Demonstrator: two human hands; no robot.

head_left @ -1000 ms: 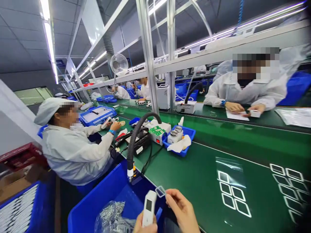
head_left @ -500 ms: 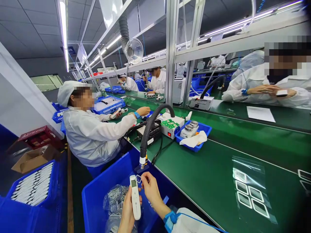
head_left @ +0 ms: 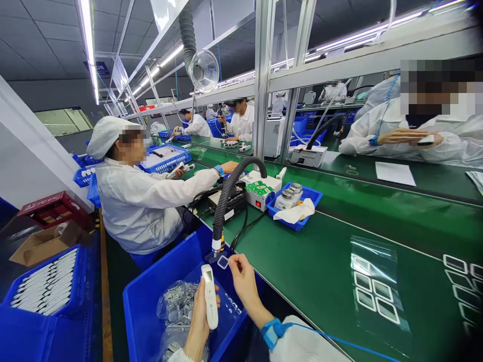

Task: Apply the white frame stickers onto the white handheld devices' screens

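Note:
My left hand (head_left: 199, 312) is wrapped round a white handheld device (head_left: 210, 297) with a small screen at its top, held upright over the blue bin. To its upper right, my right hand (head_left: 244, 282) pinches a small white square frame (head_left: 223, 262) by one side. The frame is apart from the device and just below the nozzle of a black flexible hose (head_left: 220, 213). On the green bench at the right, several white frames (head_left: 383, 290) lie on a clear film.
A large blue bin (head_left: 141, 306) with bagged parts is beneath my hands. On the bench stand a white box (head_left: 260, 193) and a blue tray (head_left: 316, 197) with jars and cloth. A co-worker (head_left: 139, 186) sits at the left, one arm over the bench.
My right hand has drawn the frame away from the device, to the right. The device has moved slightly. The co-worker's arm reaches further right, and the view has shifted a little.

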